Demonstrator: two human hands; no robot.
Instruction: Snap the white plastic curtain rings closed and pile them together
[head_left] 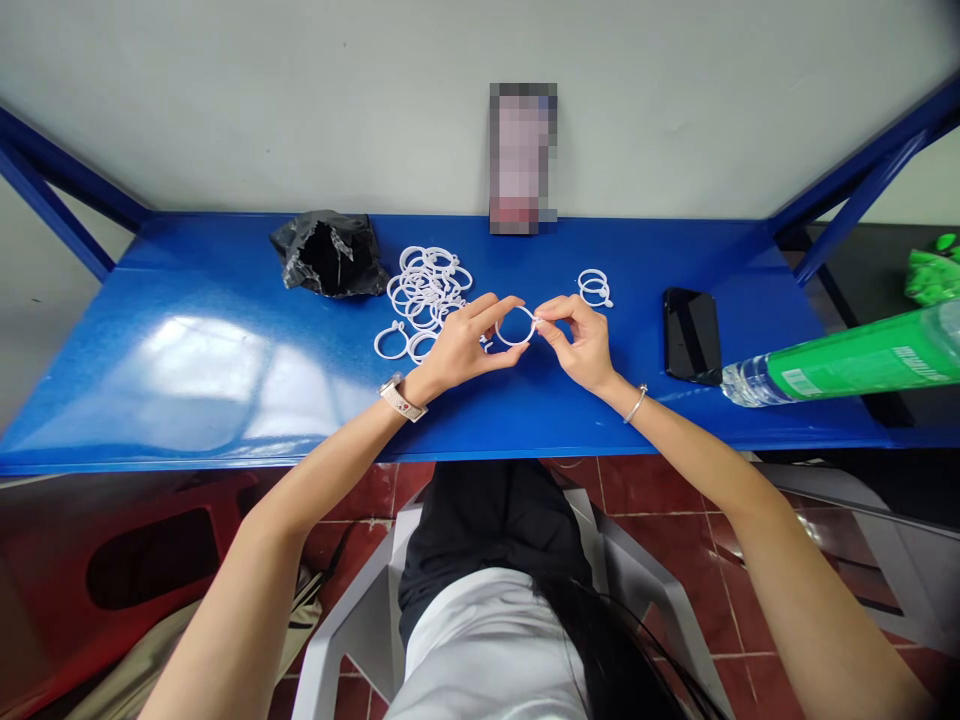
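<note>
Both my hands hold one white plastic ring [515, 327] just above the blue table [225, 350]. My left hand [465, 345] pinches the ring's left side with thumb and fingers curled. My right hand [577, 340] pinches its right side, where a small clasp sits. A pile of several white rings [424, 290] lies just behind my left hand. A small stack of two or three rings [595, 287] lies behind my right hand.
A crumpled black plastic bag [328, 253] lies at the back left. A black phone [691, 335] lies to the right, with a green-labelled water bottle [847, 360] on its side beyond it. A blurred upright object [523, 160] leans on the wall.
</note>
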